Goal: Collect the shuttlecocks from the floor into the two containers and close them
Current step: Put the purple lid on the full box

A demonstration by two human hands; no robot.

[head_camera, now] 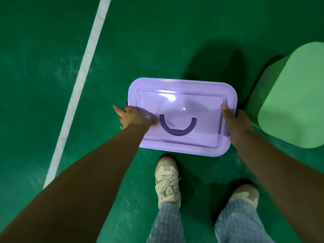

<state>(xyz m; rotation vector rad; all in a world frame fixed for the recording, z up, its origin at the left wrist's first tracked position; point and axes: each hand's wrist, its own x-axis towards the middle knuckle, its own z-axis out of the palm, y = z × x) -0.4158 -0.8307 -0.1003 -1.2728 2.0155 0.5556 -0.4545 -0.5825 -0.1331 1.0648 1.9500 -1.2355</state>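
Green court floor (157,41) w/ white line (82,81) on the left. Green container (294,95), lid on, sits right of the purple container (180,116), just beside it. Purple lid is on; dark handle (178,125) lies flat. Left hand (135,117) & right hand (235,125) each grip a short end, thumbs on top, fingers curled over the edge. No shuttlecocks visible. Step looks like closing: next prob. needs the side latches pressed shut, both ends.

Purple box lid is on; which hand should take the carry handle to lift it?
Left, probably. The left hand has its thumb right beside the end of the dark handle on the purple lid. The right hand grips the lid's far short edge, away from the handle.
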